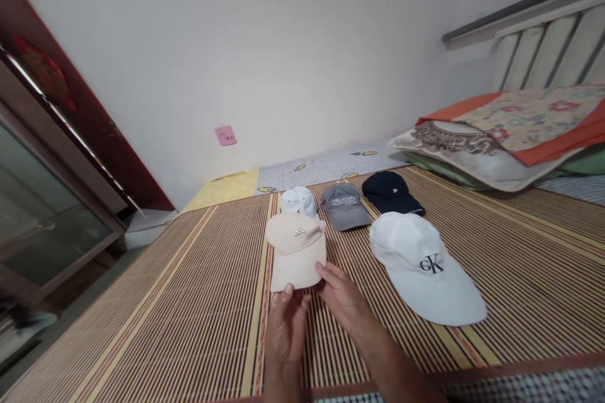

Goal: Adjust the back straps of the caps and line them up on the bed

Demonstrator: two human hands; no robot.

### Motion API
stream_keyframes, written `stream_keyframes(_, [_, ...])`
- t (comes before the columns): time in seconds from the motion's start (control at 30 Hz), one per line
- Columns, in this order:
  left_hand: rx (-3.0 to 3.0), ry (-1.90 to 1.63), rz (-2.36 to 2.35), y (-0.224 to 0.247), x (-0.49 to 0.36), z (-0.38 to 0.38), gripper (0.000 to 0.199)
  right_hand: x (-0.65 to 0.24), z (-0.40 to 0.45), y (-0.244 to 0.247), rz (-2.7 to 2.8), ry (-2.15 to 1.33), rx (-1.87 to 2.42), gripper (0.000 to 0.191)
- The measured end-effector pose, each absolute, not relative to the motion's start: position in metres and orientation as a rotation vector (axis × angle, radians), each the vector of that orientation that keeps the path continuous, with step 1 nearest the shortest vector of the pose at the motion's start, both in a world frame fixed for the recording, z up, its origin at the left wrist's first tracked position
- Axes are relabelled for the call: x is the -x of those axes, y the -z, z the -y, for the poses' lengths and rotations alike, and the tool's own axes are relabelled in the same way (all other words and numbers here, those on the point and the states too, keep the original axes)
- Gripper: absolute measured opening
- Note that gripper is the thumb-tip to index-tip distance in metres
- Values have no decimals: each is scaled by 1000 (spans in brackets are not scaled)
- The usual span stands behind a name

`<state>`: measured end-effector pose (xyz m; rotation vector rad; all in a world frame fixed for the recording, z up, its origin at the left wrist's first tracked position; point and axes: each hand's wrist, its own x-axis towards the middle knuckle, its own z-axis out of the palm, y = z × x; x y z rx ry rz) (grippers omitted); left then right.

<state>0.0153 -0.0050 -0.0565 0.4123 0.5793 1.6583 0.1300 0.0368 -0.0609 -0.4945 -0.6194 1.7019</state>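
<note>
Both my hands hold a cream cap (297, 252) by its brim, with the crown away from me. My left hand (287, 321) pinches the brim's near edge, thumb on top. My right hand (341, 295) grips the brim's right corner. Just behind is a pale cap (299, 200), partly covered by the cream one. A grey cap (345, 206) with white lettering lies to its right, beside a dark navy cap (391, 192). Nearer, at the right, a white cap (420, 264) with black letters rests on the striped mat (189, 302).
Folded bedding (534, 126) is piled at the right, below a radiator (553, 50). A pink note (225, 135) is stuck to the wall (283, 50). At the left are a red door (85, 88) and a glass-fronted cabinet (51, 220).
</note>
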Motion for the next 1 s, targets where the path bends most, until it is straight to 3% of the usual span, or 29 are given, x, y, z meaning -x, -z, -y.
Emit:
stream_keyframes(0.2, [-331,-1650,-487,71,20,-4,10,-157,-41,74,578,-1862,450,32])
stream_keyframes(0.3, [-303,-1657,-511,74,33,-8,22,-170,-41,75,674,-1932,425,35])
stream_keyframes(0.43, [-265,-1701,-638,74,39,-9,22,-179,-41,72,810,-1990,420,36])
stream_keyframes(0.63, [-200,-1616,-706,75,38,-1,54,-173,-38,76,901,-2053,410,42])
stream_keyframes(0.73, [-343,-1552,-619,78,39,4,60,-173,-39,79,777,-2028,433,43])
stream_keyframes(0.9, [-524,-1378,-410,82,34,7,36,-178,-41,82,642,-1948,438,44])
stream_keyframes(1.0, [-491,-1369,-341,86,27,5,34,-180,-42,85,617,-1924,440,40])
